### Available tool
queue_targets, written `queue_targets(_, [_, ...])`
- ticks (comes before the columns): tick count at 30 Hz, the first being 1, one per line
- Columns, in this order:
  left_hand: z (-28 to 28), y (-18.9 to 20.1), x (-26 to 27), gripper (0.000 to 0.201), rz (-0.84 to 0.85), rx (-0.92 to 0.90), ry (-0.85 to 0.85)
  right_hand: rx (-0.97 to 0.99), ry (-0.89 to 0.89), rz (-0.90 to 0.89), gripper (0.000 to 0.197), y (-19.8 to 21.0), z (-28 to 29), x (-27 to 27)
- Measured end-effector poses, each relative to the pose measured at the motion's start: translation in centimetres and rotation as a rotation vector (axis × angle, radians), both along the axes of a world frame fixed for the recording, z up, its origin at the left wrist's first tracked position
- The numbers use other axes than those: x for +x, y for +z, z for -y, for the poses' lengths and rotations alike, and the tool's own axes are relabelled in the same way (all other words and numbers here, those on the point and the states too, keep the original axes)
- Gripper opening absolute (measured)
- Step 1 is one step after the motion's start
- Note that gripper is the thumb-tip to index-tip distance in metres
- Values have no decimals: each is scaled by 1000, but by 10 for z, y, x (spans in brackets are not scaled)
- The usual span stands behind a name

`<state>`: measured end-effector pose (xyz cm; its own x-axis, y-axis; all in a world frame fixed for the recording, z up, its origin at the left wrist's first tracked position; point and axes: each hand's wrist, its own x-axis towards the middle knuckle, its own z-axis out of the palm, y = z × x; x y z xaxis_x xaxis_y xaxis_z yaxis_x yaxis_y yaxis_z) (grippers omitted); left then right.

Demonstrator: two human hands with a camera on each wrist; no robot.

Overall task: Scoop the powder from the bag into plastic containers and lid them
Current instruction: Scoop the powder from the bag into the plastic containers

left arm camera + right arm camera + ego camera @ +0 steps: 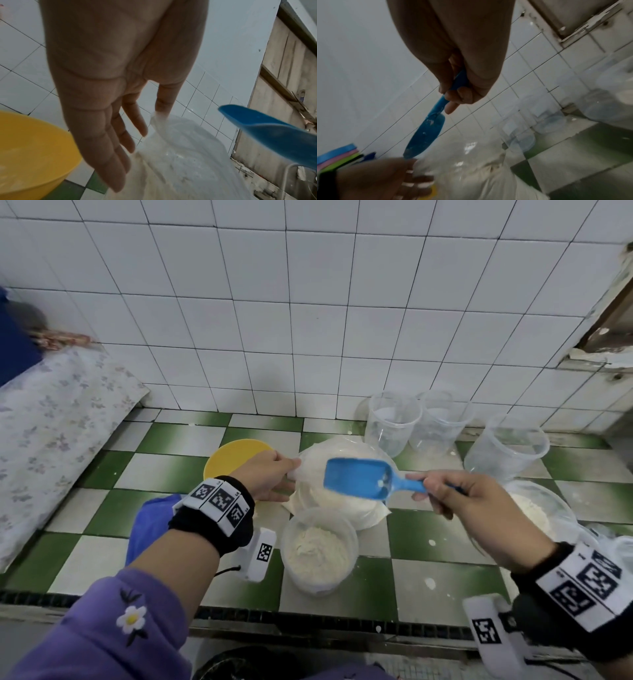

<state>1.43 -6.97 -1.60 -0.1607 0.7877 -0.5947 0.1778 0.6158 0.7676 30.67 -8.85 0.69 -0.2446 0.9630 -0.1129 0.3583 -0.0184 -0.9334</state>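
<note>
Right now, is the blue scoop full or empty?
Empty: the scoop held by the right hand over the bag shows bare blue inside, only specks of powder.

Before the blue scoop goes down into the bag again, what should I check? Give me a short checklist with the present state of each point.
1. Blue plastic scoop held firmly by its handle in the right hand: ok.
2. Scoop emptied: ok, only specks of powder remain.
3. Mouth of the clear plastic powder bag held open: ok, the left hand pinches its edge.
4. Scoop positioned over the bag: ok.
5. Nearest round clear plastic container still has room: ok, partly filled.
6. Lids ready for the containers: cannot tell, none clearly visible.
</note>
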Motion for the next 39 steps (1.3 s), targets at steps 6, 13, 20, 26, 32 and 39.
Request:
queue_targets(6, [-7, -3, 3, 32, 32, -1, -84, 285, -23, 350, 20, -3, -49, -7])
queue_targets(13, [-19, -10, 4, 19, 48, -23, -56, 654, 373, 896, 31, -36, -73, -27])
queue_targets(20, [-28, -16, 5, 16, 51, -25, -15, 627, 457, 1276, 30, -37, -80, -41])
queue_targets(26, [-34, -17, 6, 15, 35, -32, -31, 542, 432, 1251, 31, -41, -87, -54])
queue_targets(32, [-33, -20, 7, 16, 69, -48, -21, 418, 395, 1047, 18, -57, -93, -66])
queue_targets(39, [-31, -22, 9, 16, 149, -45, 12, 231, 296, 842, 21, -61, -90, -70])
